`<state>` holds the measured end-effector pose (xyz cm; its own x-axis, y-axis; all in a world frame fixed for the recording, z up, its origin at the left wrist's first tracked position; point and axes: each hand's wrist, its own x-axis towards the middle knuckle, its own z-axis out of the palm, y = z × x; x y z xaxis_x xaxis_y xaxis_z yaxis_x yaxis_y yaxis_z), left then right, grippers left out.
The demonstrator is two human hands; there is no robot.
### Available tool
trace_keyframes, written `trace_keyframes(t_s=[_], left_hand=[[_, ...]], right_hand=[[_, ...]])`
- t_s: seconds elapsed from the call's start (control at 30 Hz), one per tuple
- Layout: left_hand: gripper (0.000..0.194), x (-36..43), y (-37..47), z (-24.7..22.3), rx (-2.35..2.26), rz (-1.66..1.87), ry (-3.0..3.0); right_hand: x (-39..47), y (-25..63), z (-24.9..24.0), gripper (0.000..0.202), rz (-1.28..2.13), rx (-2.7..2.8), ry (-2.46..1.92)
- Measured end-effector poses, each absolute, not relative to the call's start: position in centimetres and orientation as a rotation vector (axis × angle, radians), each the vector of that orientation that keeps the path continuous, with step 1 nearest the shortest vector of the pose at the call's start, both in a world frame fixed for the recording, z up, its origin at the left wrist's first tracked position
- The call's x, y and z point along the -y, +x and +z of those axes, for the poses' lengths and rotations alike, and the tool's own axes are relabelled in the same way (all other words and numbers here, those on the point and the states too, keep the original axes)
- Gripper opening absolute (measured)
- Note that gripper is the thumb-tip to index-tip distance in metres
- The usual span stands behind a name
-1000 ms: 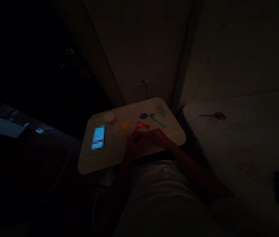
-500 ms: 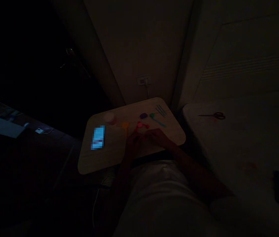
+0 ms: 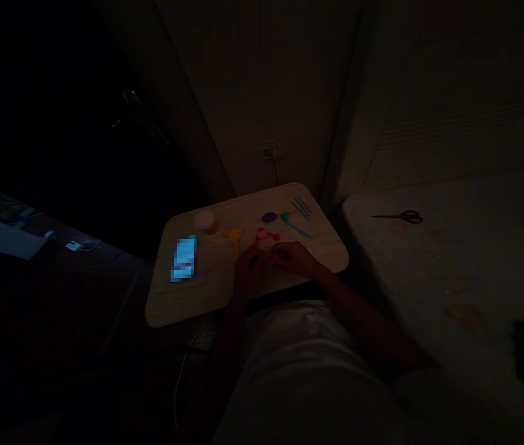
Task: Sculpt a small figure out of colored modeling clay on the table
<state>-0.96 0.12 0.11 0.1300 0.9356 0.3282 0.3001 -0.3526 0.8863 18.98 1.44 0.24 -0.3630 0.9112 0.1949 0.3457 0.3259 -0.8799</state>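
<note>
In dim light, my left hand (image 3: pixel 250 266) and my right hand (image 3: pixel 292 256) meet over the near edge of a small wooden-topped table (image 3: pixel 218 290). Both have their fingers curled together; whatever they pinch between them is too dark to make out. Just beyond the fingertips lies a red piece with a pink middle and knobbed arms (image 3: pixel 262 235). An orange tool with a wide head and thin handle (image 3: pixel 235 235) lies left of it. Further back are a purple round lump (image 3: pixel 269 217), a green-and-teal tool (image 3: pixel 298 230) and several thin teal sticks (image 3: pixel 301 207).
A lit phone (image 3: pixel 184 258) lies at the table's left, with a white-lidded tub (image 3: pixel 205 222) behind it. Scissors (image 3: pixel 401 217) rest on a pale surface at right. A cord hangs from a wall socket (image 3: pixel 270 151); another cable (image 3: pixel 178 377) runs by the floor.
My hands stay together in almost the same place, with the fingers shifting slightly. The things on the table have not moved.
</note>
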Motion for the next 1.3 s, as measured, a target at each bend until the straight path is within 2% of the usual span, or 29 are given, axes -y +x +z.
trace_keyframes(t_s=[0.23, 0.53, 0.63, 0.73, 0.9, 0.97, 1.2, 1.3], left_hand=[[0.033, -0.01, -0.70, 0.69, -1.218, 1.228, 1.728], [0.012, -0.38, -0.76, 0.49, -1.188, 1.310, 1.755], [0.011, -0.37, -0.79, 0.34, -1.188, 1.315, 1.743], [0.015, -0.21, -0.76, 0.37, -1.195, 1.322, 1.693], [0.035, 0.07, -0.79, 0.53, -1.273, 1.266, 1.634], [0.036, 0.06, -0.83, 0.58, -1.279, 1.227, 1.661], [0.019, -0.24, -0.80, 0.88, -1.191, 1.317, 1.783], [0.017, -0.29, -0.83, 0.85, -1.193, 1.299, 1.813]], right_hand=[[-1.32, 18.97, 0.25, 0.031, 1.003, 1.915, -1.113], [-1.53, 18.95, 0.08, 0.031, 0.978, 1.798, -1.062], [-1.55, 18.90, 0.11, 0.029, 0.979, 1.749, -1.058], [-1.59, 18.79, -0.03, 0.025, 0.967, 1.742, -1.036], [-1.62, 18.68, -0.20, 0.024, 0.958, 1.725, -1.027], [-1.62, 18.69, -0.21, 0.025, 0.960, 1.727, -1.026], [-1.64, 18.73, -0.14, 0.025, 0.997, 1.715, -1.000], [-1.69, 18.69, -0.11, 0.025, 0.995, 1.682, -0.985]])
